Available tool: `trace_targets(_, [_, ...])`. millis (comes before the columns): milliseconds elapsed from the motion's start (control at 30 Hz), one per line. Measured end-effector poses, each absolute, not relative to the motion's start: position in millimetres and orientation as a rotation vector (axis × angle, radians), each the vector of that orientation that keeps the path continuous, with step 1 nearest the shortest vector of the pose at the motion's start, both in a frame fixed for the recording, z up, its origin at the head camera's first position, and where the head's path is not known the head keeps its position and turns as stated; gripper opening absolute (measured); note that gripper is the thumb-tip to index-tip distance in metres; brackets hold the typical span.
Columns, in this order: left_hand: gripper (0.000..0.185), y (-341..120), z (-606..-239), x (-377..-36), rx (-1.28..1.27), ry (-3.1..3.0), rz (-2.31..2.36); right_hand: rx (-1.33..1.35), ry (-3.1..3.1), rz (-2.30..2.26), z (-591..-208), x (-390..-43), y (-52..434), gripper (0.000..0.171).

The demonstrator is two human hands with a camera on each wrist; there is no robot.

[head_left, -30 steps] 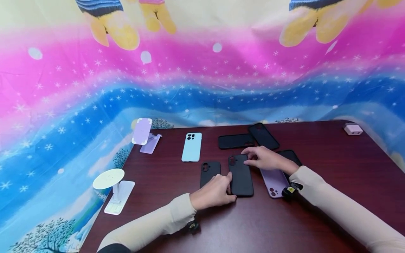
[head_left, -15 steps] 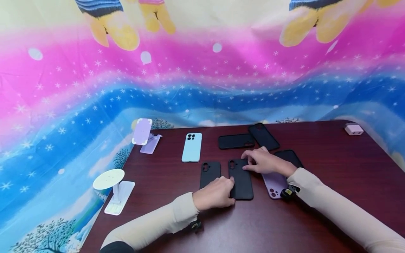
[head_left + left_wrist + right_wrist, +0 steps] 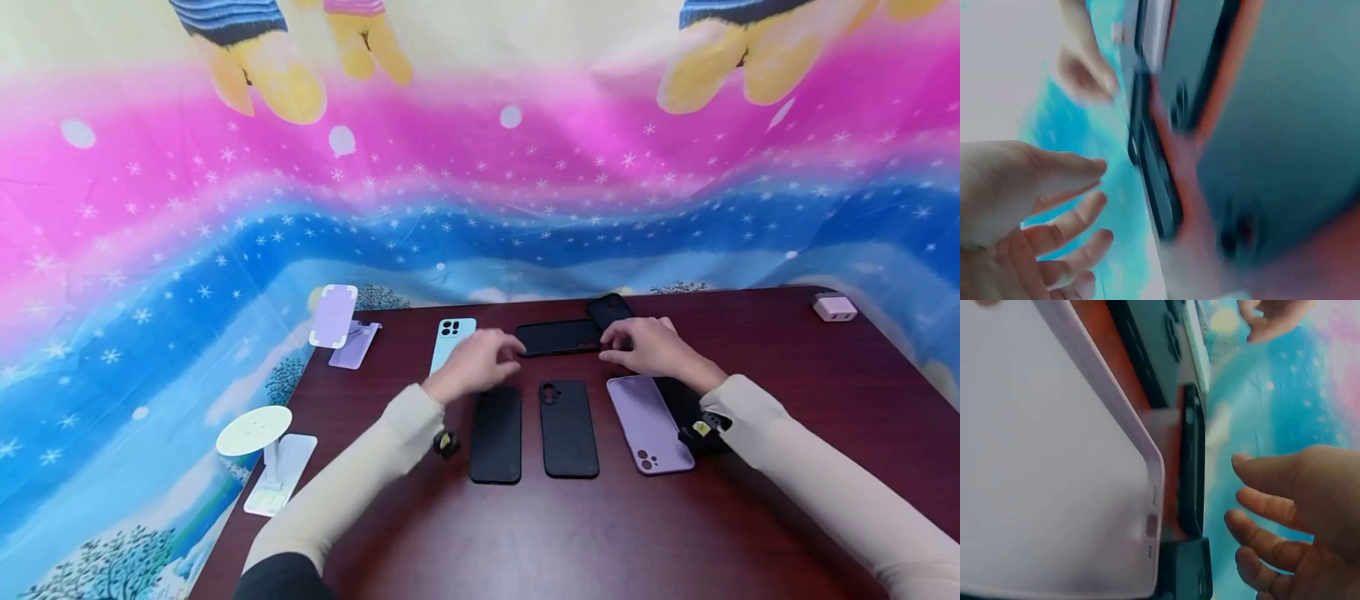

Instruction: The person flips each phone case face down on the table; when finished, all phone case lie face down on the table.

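My left hand [image 3: 478,362] hovers over the top of the left black phone case [image 3: 496,442], hiding its camera end and overlapping the pale blue phone case [image 3: 450,337]. In the left wrist view its fingers and thumb are apart with nothing between them. My right hand [image 3: 658,350] is raised beside the tilted black phone case [image 3: 606,310] at the back, covering part of it. The right wrist view shows this hand's fingers [image 3: 1260,540] loosely bent and holding nothing. Between the hands, a black phone case lies sideways [image 3: 551,339]. Another black case [image 3: 570,429] lies upright in front of it.
A purple phone case [image 3: 648,429] overlaps a black one [image 3: 686,408] under my right wrist. At the left stand a purple phone stand [image 3: 334,317] and a white round-topped stand [image 3: 255,431]. A white charger plug [image 3: 834,307] sits at the back right corner.
The middle black case has slid slightly toward me, and both hands have let go of it. The left hand rose up and leftward; the right hand moved right and farther back.
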State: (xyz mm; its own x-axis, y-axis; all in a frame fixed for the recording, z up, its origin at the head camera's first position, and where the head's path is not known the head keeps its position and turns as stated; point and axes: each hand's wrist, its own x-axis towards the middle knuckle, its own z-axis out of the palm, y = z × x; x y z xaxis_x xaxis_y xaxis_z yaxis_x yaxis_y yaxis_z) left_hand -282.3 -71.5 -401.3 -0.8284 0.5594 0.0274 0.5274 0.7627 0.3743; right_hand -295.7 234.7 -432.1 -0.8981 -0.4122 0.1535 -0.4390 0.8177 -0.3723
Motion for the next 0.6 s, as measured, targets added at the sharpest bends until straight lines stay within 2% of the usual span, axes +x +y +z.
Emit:
trace_targets(200, [0.037,-75.6,-416.0,-337.5,0.833,2.934,0.393,0.609,-2.966,0.654,-439.6,-299.3,233.5,0.031])
trace_targets(367, [0.041,-71.3,-435.0,-355.7,0.831,2.885,0.239,0.604,-3.001,0.65,-450.4,-297.1,220.9,0.037])
trace_targets(600, [0.029,-60.1,-441.9,-375.5,0.929,2.97,0.071,0.561,-2.99,0.639,-449.7,-308.3,215.3,0.031])
